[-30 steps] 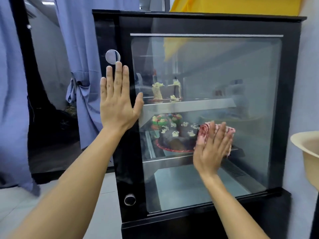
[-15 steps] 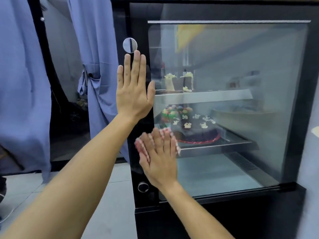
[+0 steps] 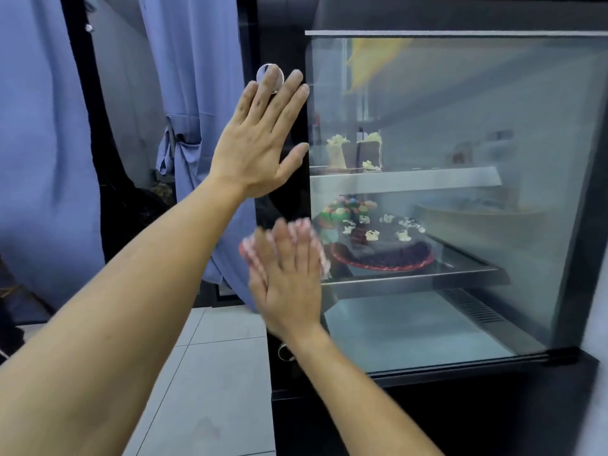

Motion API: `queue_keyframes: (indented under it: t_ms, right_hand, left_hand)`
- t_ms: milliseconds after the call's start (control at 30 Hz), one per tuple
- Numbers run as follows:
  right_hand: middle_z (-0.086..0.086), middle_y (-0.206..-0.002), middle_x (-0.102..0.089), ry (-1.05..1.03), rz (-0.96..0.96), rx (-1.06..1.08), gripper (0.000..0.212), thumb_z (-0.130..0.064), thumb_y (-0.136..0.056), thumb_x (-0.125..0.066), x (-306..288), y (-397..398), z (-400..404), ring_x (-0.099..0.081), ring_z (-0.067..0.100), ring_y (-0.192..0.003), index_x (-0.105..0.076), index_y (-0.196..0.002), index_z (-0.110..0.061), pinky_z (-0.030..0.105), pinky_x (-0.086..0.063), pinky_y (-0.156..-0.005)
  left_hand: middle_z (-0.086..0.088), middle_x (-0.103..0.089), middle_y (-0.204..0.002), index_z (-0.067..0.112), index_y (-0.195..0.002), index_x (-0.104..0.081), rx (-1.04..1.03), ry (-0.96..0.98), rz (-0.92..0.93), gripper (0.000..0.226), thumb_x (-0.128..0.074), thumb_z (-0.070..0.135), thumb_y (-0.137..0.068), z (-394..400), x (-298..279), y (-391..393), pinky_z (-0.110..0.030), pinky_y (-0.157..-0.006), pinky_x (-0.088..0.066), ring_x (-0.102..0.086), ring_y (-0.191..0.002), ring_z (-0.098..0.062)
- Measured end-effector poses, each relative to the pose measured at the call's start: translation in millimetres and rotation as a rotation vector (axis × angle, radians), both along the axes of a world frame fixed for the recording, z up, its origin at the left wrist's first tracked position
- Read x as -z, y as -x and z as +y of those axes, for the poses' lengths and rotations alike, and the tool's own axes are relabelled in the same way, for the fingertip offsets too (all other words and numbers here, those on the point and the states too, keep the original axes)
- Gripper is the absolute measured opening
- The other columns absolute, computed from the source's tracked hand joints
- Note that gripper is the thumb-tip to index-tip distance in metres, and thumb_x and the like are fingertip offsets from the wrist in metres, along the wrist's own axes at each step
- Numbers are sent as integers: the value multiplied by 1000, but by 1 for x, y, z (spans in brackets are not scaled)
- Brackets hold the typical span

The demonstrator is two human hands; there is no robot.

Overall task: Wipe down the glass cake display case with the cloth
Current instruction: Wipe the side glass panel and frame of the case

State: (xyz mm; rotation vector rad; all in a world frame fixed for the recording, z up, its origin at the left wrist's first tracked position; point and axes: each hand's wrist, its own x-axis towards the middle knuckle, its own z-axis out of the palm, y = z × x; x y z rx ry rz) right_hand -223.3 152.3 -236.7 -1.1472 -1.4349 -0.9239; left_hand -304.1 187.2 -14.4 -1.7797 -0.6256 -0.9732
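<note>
Cloth leftward, perhaps; two cakes.

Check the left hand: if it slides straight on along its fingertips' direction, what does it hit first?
The left hand points up and slightly right along the black frame. Its fingertips already overlap the round silver disc, so that comes first; actual contact is unclear.
</note>
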Motion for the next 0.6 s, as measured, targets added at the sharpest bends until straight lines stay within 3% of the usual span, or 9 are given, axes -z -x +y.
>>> queue_keyframes:
  t_ms: [67,133,267,367,500,600]
  right_hand:
    - [14,-168,-27,-59,90,43,54,-38,-110,-40,-49,0,5,-18,43,-157,-42,-159,-17,53,-11,-130]
    - [15,-167,-30,-83,86,55,53,-36,-110,-43,-51,-1,4,-18,43,-157,-44,-157,-14,53,-10,-130]
    - [8,-174,-15,72,-82,47,70,-35,-105,-57,73,-10,-12,-13,38,-160,-26,-165,-21,50,-10,-131]
    - [3,-175,-9,201,-69,74,71,-41,-106,-49,136,-9,-24,-16,37,-159,-16,-167,-27,48,-8,-130]
    - [3,-174,-16,144,-85,12,65,-44,-106,-50,74,-26,-16,-13,34,-160,-25,-165,-30,51,-16,-129]
    - [6,-173,-14,41,67,100,62,-45,-107,-45,6,-83,-15,-7,38,-160,-25,-163,-28,55,-8,-129]
  left_hand:
    - [-9,-8,-175,11,-167,-10,9,8,-2,73,-29,51,-108,-1,0,1,-48,-131,-1,-4,-161,-36]
    - [-9,-9,-175,12,-167,-11,31,10,6,72,-30,49,-108,0,-1,0,-47,-132,-1,-4,-161,-35]
    - [-7,-11,-175,13,-167,-14,65,4,-25,72,-35,46,-107,1,1,-3,-46,-132,-3,-6,-161,-35]
    - [-8,-11,-175,12,-167,-13,64,10,-38,72,-35,45,-107,2,3,-4,-48,-132,-5,-6,-161,-35]
    - [-12,-5,-175,8,-167,-9,83,95,-167,75,-34,46,-108,-8,24,-23,-46,-132,0,-3,-161,-34]
    - [-13,-5,-175,6,-166,-9,125,170,-308,73,-34,43,-109,-14,50,-38,-44,-132,0,-2,-162,-32]
